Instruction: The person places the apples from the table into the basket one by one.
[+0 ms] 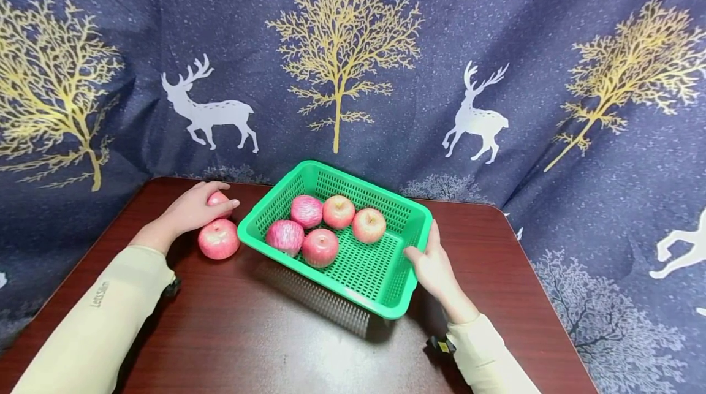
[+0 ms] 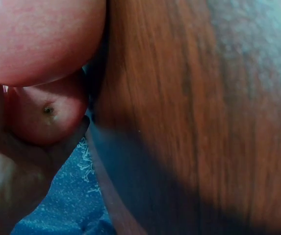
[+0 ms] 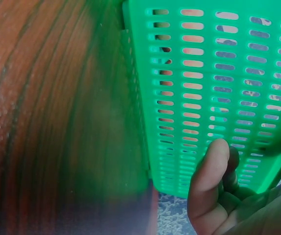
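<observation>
My left hand [image 1: 194,205] grips a red apple [image 1: 218,199] at the table's far left, with the thumb and fingers round it. Just in front of that hand sits a second apple [image 1: 219,239], which looms large at the top of the left wrist view. The held apple [image 2: 47,110] shows its blossom or stem end there, cupped by the fingers. My right hand [image 1: 432,262] holds the right rim of a green plastic basket [image 1: 353,291], thumb over the rim and fingers against the outer wall. Several red and pinkish apples [image 1: 321,247] lie in the basket's left and middle part.
The basket is on a dark reddish wooden table [image 1: 231,333]. Behind the table hangs a dark blue cloth [image 1: 386,155] printed with white deer and gold trees. The basket's left rim stands close to the apple in front of my left hand.
</observation>
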